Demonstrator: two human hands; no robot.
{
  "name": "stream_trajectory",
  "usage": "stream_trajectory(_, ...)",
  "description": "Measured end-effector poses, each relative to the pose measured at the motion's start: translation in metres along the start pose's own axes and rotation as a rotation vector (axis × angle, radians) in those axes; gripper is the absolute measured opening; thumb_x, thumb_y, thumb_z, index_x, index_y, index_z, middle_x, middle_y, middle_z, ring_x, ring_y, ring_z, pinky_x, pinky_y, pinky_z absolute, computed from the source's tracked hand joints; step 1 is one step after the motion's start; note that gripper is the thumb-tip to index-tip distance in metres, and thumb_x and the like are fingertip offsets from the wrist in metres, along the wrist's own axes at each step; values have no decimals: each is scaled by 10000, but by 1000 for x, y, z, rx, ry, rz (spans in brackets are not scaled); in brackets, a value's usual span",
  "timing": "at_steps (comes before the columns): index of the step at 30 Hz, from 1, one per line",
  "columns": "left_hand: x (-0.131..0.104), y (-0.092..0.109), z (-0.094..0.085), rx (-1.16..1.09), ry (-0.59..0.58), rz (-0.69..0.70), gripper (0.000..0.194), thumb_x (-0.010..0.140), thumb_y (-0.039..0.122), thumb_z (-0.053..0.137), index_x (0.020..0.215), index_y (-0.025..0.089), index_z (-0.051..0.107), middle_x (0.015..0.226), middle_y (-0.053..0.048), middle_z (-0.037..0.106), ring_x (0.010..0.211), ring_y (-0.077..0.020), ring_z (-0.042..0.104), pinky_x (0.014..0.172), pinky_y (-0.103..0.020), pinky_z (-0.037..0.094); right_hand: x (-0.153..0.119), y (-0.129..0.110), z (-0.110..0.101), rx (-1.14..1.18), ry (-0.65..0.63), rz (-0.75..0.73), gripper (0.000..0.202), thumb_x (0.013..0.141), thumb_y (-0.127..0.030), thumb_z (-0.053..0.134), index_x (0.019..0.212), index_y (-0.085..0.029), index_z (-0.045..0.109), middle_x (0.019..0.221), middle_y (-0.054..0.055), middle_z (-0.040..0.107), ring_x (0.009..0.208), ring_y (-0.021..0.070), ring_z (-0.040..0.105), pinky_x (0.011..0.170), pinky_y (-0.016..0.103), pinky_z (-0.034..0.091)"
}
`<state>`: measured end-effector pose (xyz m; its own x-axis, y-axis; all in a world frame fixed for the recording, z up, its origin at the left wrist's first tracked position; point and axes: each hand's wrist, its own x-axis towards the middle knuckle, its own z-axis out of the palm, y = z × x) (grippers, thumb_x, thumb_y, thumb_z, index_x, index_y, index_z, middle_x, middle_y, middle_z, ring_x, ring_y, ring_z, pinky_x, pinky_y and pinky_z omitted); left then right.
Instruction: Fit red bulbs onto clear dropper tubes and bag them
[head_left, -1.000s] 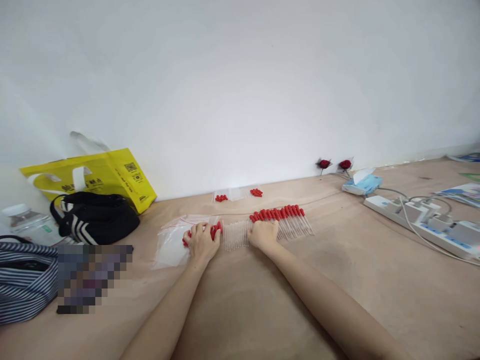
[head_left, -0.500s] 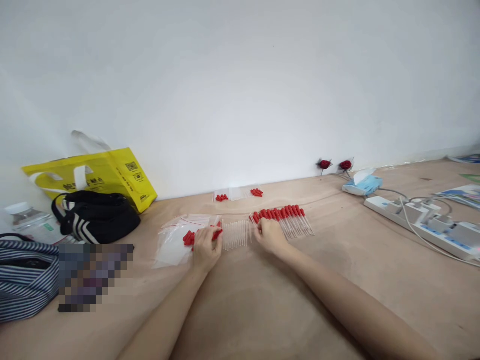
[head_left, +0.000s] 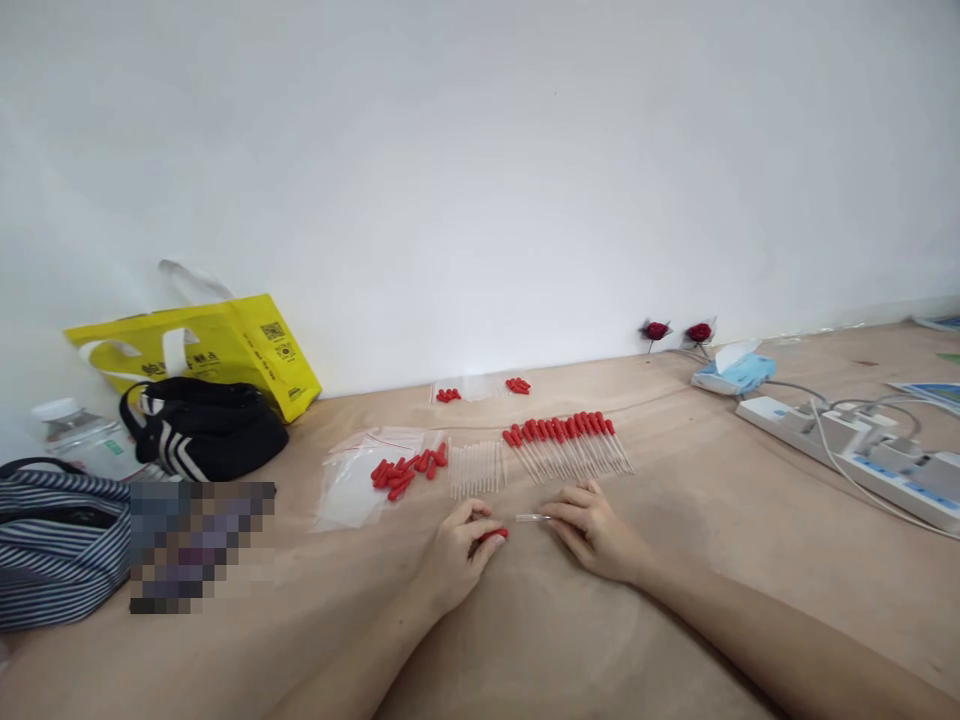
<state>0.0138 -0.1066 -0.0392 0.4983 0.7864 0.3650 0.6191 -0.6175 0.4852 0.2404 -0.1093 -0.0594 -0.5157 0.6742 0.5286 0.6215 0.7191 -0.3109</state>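
Note:
My left hand (head_left: 457,552) pinches a red rubber dropper bulb (head_left: 496,534) between thumb and fingers. Facing it across a small gap, my right hand (head_left: 596,530) grips a clear glass dropper tube (head_left: 529,518), its end pointing left toward the bulb. Beyond my hands lies a row of bare dropper tubes (head_left: 476,468). To its right rest several droppers (head_left: 566,440) with red bulbs on their upper ends, side by side. On the left, loose red bulbs (head_left: 397,472) are heaped on a clear plastic zip bag (head_left: 349,500).
More red bulbs (head_left: 448,395) lie on plastic by the wall. At left stand a yellow bag (head_left: 277,370), a black pouch (head_left: 225,430), a striped bag (head_left: 67,560) and a lidded jar (head_left: 82,440). A tissue pack (head_left: 735,373) and a power strip (head_left: 780,415) with cables are at right.
Both hands have drawn back toward me, the left from the bulb heap with a red bulb, the right from the tubes with one tube. They now face each other.

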Motion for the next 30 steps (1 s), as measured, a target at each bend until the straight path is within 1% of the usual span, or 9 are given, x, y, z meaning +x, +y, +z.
stream_trajectory(5,-1,3,1,-16,46,-13,133,835,222,451,827,192,581,804,-27,602,776,-166,550,706,-289,441,4,-7,6,25,23,-19,190,844,-177,427,927,-188,597,761,37,619,738,130,546,726,305,333)
stream_trajectory(11,-3,2,5,16,67,-50,120,821,260,474,845,199,575,777,-24,624,757,-188,555,712,-325,418,3,-9,6,57,64,-56,201,840,-168,410,943,-182,582,762,44,611,724,135,534,717,311,345)
stream_trajectory(13,-3,3,6,-36,75,-86,134,824,265,467,850,195,578,790,-25,637,753,-185,567,702,-311,427,3,-12,8,64,74,-66,203,838,-166,405,941,-177,579,743,47,602,709,140,526,713,317,350)
stream_trajectory(16,-2,5,8,-181,64,-176,176,829,284,456,879,192,597,803,-19,659,718,-168,588,651,-267,447,2,-17,11,82,93,-73,203,839,-181,402,939,-168,578,689,42,574,662,140,501,691,311,360)
stream_trajectory(19,-1,7,9,-298,45,-248,210,819,301,466,855,175,630,750,-12,668,660,-156,590,591,-236,451,2,-22,14,120,97,-53,202,837,-199,407,929,-163,583,667,35,547,636,138,470,653,286,362)
stream_trajectory(21,-1,6,9,-323,54,-264,215,809,302,478,830,164,641,712,-12,662,634,-153,582,571,-229,447,2,-24,13,134,76,-38,207,839,-192,401,923,-160,588,661,30,537,638,135,462,647,277,350)
stream_trajectory(25,-5,4,10,-273,70,-239,190,802,282,480,823,177,636,724,-10,659,642,-151,576,588,-234,440,2,-23,6,71,5,-53,218,843,-178,393,903,-184,602,653,14,531,637,125,461,687,298,301)
stream_trajectory(28,-7,6,9,-169,55,-171,183,805,271,466,802,188,629,709,-10,645,641,-152,566,602,-246,427,3,-20,1,0,-26,-86,217,837,-173,402,896,-202,609,651,3,533,619,115,448,701,310,264)
stream_trajectory(30,-7,11,7,-85,47,-112,188,809,272,454,773,192,620,668,-7,623,632,-154,552,608,-257,415,3,-18,-2,-35,-19,-109,233,829,-151,396,903,-207,609,641,-3,531,599,110,435,697,313,248)
